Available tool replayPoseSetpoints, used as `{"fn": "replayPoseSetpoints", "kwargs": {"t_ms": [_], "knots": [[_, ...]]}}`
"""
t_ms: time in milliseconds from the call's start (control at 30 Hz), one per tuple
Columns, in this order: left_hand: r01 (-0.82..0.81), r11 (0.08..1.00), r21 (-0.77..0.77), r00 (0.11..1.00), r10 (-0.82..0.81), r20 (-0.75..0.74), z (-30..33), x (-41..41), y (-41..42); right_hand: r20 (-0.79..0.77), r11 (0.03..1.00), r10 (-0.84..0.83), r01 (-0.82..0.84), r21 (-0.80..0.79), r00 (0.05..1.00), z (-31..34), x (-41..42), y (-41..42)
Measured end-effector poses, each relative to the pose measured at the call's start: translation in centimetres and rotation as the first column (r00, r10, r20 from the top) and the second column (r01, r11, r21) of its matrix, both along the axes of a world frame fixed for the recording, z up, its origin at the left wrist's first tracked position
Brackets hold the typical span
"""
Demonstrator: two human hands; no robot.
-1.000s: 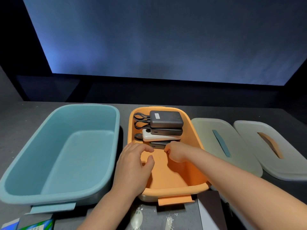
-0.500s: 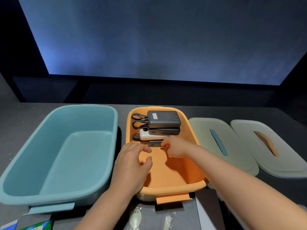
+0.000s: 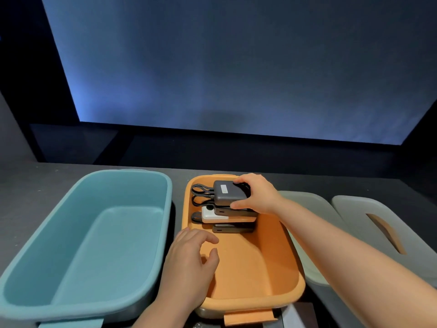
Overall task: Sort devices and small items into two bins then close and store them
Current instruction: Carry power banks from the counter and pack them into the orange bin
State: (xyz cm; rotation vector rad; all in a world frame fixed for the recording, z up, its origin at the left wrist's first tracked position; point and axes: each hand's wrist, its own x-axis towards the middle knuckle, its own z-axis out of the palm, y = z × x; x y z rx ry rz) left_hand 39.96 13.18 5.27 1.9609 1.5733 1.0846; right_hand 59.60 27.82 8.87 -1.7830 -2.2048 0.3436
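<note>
An orange bin (image 3: 250,301) stands at the centre with several power banks stacked at its far end. My right hand (image 3: 259,194) grips the top dark grey power bank (image 3: 228,192), fingers over its far edge and thumb on its near edge. Below it lie another dark one, a white power bank (image 3: 212,215) and a dark one (image 3: 233,229) at the bottom. My left hand (image 3: 191,263) rests on the orange bin's left rim with relaxed fingers, holding nothing. An empty teal bin (image 3: 71,301) sits to the left.
Two pale lids lie to the right on the dark table: one (image 3: 305,202) partly hidden by my right arm, and one with an orange handle (image 3: 387,233) further right. Small items show at the bottom edge, mostly cut off.
My right hand moved from the lowest power bank up to the far end and now grips the top dark grey one. My left hand stayed on the bin rim.
</note>
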Motion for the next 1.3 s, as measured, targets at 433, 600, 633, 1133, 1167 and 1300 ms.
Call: {"fn": "replayPoseSetpoints", "kwargs": {"t_ms": [433, 600, 633, 1133, 1167, 1300], "knots": [[0.009, 1.0, -0.013, 1.0, -0.009, 0.019, 0.0, -0.1, 0.1, 0.159, 0.997, -0.058, 0.065, -0.039, 0.986, 1.0, -0.7, 0.8], [0.0, 1.0, 0.003, 0.998, 0.0, 0.056, 0.1, 0.0, -0.1, 0.247, 0.999, 0.023, -0.015, -0.036, 0.969, 1.4, -0.5, -3.5], [-0.007, 1.0, 0.008, 0.997, 0.006, 0.075, 0.2, 0.1, -0.2, 0.261, 0.998, 0.043, -0.03, -0.055, 0.964, 1.2, -0.5, -4.4], [-0.02, 1.0, -0.024, 0.992, 0.023, 0.121, 0.2, 0.1, -0.3, 0.445, 0.976, 0.079, 0.02, -0.215, 0.892, -5.5, -2.5, -5.4], [-0.019, 1.0, -0.022, 0.992, 0.022, 0.123, 0.1, 0.0, -0.3, 0.454, 0.98, 0.083, 0.011, -0.2, 0.887, -5.7, -2.4, -5.4], [-0.011, 1.0, -0.01, 0.99, 0.012, 0.143, -0.1, 0.0, -0.1, 0.479, 0.994, 0.104, -0.07, -0.089, 0.872, -5.7, -2.4, -5.9]]}}
